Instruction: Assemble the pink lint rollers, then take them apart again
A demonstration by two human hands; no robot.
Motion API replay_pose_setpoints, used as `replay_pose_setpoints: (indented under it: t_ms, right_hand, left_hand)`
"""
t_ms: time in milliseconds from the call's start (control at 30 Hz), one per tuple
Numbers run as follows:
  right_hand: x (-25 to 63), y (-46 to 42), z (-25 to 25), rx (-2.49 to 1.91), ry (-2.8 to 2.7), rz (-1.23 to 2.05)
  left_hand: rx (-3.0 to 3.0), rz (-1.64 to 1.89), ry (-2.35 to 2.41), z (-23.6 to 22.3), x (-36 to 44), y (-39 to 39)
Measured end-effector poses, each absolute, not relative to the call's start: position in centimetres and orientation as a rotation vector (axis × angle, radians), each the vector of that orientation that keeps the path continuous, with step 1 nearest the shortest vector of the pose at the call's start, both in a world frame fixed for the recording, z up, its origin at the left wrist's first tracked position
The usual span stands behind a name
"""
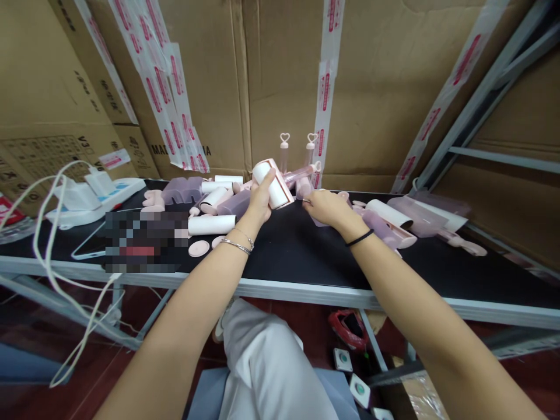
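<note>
My left hand is closed around a white roll with reddish-brown edge lines, held above the black table. To its right, my right hand has its fingers pinched together; what is between them, if anything, is too small to make out. Behind the hands stand two clear tubes with pink heart-shaped tops, and a similar pink tube lies tilted. Translucent purple pieces lie partly hidden under my right hand.
White cylinders, pink discs and purple moulded parts lie at left. More cylinders and a heart-topped pink piece lie at right. A power strip with white cables sits far left. A cardboard wall closes the back.
</note>
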State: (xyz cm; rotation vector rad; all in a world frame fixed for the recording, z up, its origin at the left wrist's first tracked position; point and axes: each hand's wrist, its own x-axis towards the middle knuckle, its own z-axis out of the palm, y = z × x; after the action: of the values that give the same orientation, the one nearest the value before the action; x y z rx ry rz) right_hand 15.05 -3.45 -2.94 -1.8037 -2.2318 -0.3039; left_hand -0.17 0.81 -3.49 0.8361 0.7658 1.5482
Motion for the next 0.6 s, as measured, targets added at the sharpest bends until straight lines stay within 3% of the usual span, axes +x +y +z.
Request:
replay_pose_setpoints:
  t_ms: [133,400,600]
  right_hand:
    - [15.7,-3.5,-2.7,-1.915,-2.080,-0.361]
    - [14.0,-3.6,-2.3,-1.118,-2.037,-0.052]
    - [14.4,-3.3,-2.2,-1.122,-1.961,0.010]
  left_hand:
    - [0.782,1.608,0.629,-3.6,-0.5,1.3]
    - [0.842,1.648,0.502,-3.5,0.6,0.3]
    - [1.156,1.440,0.476,-4.8,1.4,-0.2]
